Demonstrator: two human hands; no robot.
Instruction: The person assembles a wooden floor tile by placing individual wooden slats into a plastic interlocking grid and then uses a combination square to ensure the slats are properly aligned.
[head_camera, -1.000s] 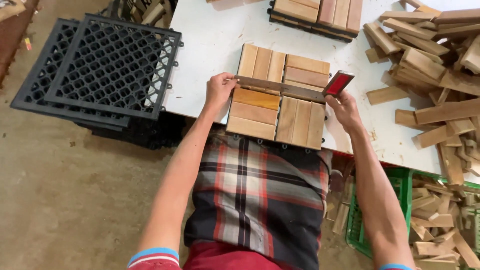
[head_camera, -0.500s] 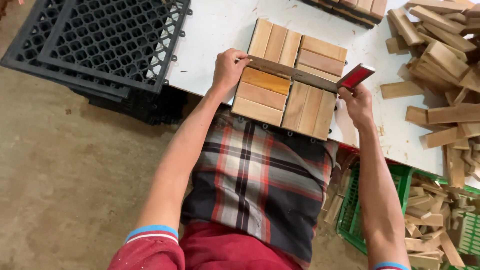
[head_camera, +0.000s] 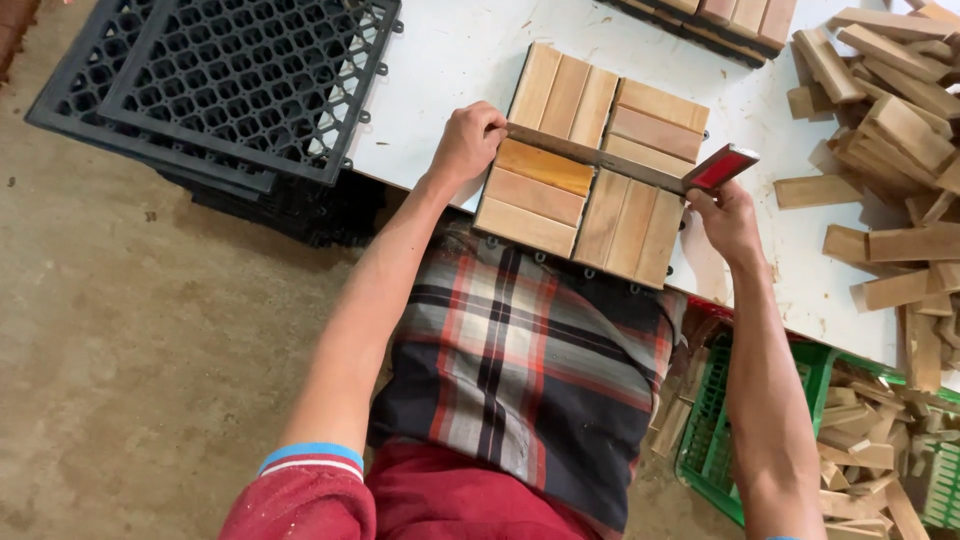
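Beside stacked black plastic grids (head_camera: 215, 85), the left hand (head_camera: 468, 140) and right hand (head_camera: 728, 215), fingers closed, grip a long red-tipped metal straightedge (head_camera: 620, 168) across the square wooden slat tile (head_camera: 590, 165) at the white bench's (head_camera: 440, 60) near edge, apparently checking alignment.

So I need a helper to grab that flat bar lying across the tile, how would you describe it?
On the white table, find the square wooden slat tile at the near edge. The metal bar lies across its middle, held by the left hand and right hand. Unlike the loose wood slats, it is grey with a red end.
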